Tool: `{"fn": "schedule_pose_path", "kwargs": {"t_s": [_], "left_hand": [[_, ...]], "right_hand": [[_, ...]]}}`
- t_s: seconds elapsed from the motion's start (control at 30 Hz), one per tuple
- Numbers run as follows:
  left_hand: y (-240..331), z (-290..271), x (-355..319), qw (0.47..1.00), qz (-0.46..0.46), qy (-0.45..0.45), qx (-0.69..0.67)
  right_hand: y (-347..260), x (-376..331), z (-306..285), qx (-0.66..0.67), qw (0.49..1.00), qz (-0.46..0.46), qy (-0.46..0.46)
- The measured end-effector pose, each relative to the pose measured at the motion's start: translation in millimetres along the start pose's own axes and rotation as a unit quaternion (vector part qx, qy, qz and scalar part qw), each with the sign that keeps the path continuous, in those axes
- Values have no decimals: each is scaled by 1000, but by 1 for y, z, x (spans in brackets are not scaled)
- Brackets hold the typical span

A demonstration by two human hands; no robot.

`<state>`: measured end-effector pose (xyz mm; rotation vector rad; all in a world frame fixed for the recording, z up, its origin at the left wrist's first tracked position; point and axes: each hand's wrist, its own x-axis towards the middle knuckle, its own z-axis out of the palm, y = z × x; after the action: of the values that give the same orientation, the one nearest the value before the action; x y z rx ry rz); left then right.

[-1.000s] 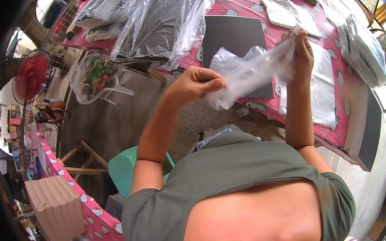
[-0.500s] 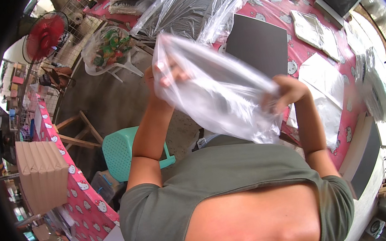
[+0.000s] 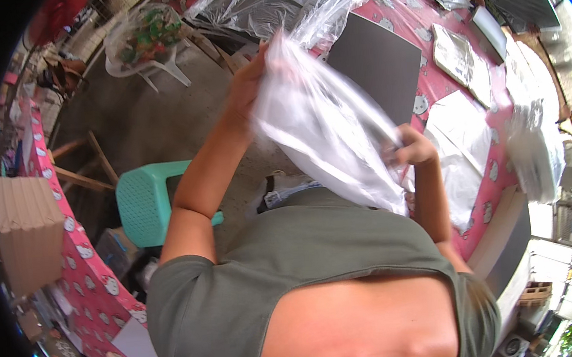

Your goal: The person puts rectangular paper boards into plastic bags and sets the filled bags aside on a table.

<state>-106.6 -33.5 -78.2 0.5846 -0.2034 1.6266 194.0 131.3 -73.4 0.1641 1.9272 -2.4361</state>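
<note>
At twelve o'clock, bag (image 3: 329, 130), right hand (image 3: 414, 147) pinching its edge, left hand (image 3: 254, 76) at far end, grip unclear, board (image 3: 379, 61) at one.

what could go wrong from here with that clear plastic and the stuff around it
The clear plastic, spread between the left hand and right hand, might tear or slip if pulled hard. Swung forward, it might brush the dark board lying on the pink table. The green stool at the person's left might get knocked.
</note>
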Motion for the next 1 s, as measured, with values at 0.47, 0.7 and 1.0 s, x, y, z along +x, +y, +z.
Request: {"fn": "schedule_pose_path", "kwargs": {"t_s": [0.47, 0.7, 1.0], "left_hand": [[-78, -26, -35, 909, -133, 357, 168], [-127, -45, -47, 569, 62, 413, 709], [-113, -16, -43, 542, 100, 348, 758]], "right_hand": [[72, -102, -11, -9, 905, 192, 380], [89, -63, 19, -452, 670, 74, 584], [35, -63, 30, -467, 656, 200, 558]]}}
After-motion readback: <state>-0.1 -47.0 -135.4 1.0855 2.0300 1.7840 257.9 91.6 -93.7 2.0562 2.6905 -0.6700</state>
